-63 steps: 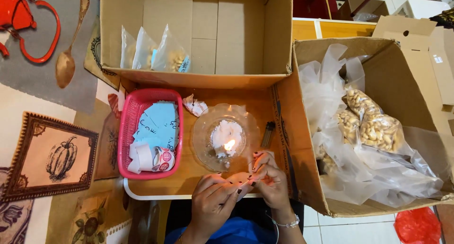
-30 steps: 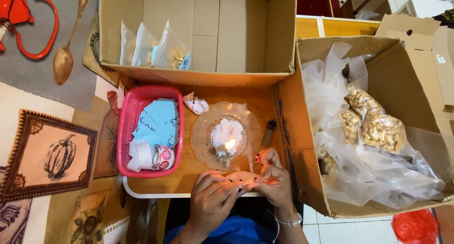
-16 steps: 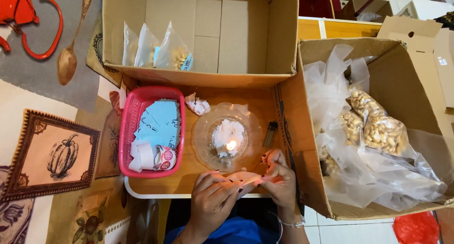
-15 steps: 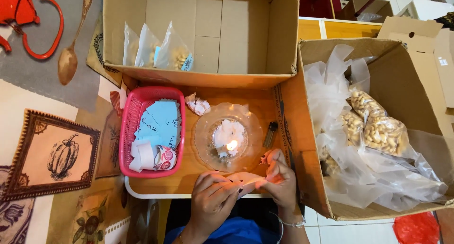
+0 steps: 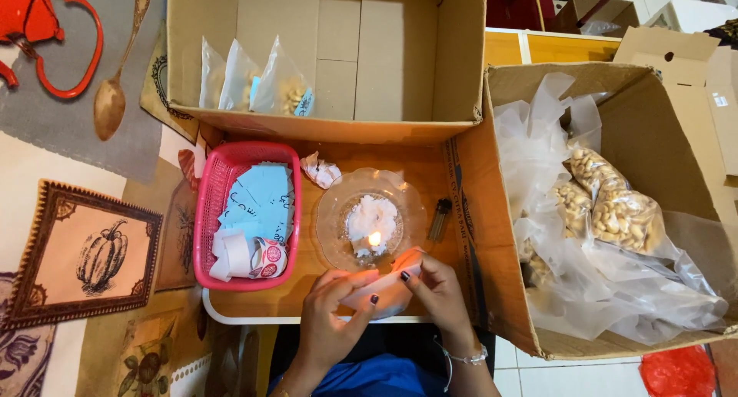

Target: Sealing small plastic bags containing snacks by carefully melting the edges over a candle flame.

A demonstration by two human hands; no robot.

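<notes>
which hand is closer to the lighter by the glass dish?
Right. The right hand sits just below the lighter, on the packet's right end. The left hand holds the packet's left end, farther away below the glass dish.

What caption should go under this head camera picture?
Both hands, left hand and right hand, hold a small plastic packet beside a lit candle in a glass dish.
</notes>
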